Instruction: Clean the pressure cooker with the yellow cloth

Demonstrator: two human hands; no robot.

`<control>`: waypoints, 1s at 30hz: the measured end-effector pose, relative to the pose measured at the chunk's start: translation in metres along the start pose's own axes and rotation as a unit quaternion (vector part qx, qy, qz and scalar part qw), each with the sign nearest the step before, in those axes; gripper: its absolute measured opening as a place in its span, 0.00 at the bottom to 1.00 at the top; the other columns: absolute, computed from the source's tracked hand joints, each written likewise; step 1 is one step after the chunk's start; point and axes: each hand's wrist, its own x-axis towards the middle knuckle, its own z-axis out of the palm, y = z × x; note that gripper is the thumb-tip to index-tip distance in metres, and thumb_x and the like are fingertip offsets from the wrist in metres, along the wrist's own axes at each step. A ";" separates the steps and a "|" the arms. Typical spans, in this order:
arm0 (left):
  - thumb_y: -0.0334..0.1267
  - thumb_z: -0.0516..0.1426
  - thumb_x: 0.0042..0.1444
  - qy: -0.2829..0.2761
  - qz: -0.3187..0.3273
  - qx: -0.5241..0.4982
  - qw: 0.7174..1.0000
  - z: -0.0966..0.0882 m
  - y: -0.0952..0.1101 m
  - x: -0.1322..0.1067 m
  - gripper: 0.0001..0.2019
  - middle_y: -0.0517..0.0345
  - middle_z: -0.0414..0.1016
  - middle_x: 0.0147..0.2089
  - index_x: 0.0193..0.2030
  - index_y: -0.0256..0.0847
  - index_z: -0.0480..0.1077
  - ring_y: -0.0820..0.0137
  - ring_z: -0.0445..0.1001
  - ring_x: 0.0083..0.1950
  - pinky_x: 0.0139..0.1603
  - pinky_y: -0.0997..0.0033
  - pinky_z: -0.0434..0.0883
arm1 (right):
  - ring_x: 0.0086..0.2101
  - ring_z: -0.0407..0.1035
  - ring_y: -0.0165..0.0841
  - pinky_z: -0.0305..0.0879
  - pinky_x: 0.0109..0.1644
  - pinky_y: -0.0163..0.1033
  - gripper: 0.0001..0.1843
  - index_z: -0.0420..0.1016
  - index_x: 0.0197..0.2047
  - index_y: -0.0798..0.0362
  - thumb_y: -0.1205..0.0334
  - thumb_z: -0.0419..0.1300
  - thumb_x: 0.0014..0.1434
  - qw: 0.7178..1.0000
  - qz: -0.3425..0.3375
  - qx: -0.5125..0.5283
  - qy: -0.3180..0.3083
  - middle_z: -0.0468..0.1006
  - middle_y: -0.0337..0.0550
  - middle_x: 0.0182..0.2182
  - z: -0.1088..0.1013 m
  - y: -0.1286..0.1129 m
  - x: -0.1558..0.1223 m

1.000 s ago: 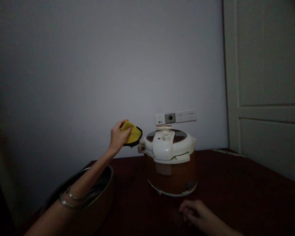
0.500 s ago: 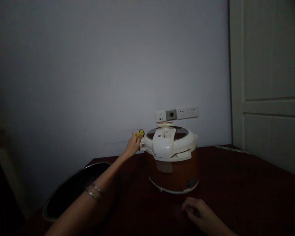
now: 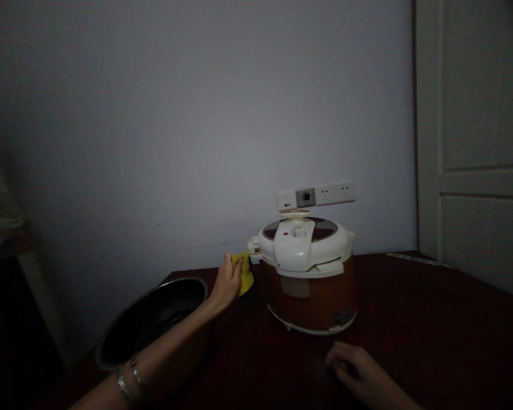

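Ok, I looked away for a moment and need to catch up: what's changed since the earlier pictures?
The left hand has moved down, still holding the yellow cloth, from beside the lid of the cooker to beside its body. The right hand still rests on the table; the cooker and pot haven't moved.

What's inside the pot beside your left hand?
The metal pot shows only a dark, glossy inner wall. Its bottom is too dim to make out, and the left forearm covers the near side.
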 end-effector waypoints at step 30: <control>0.44 0.48 0.60 0.025 0.042 -0.056 0.997 0.032 0.009 0.046 0.19 0.45 0.75 0.48 0.51 0.35 0.70 0.62 0.71 0.53 0.56 0.61 0.65 | 0.38 0.71 0.34 0.64 0.44 0.35 0.15 0.75 0.34 0.53 0.70 0.47 0.54 0.999 -0.025 -0.020 -0.004 0.77 0.46 0.36 0.003 0.006 -0.001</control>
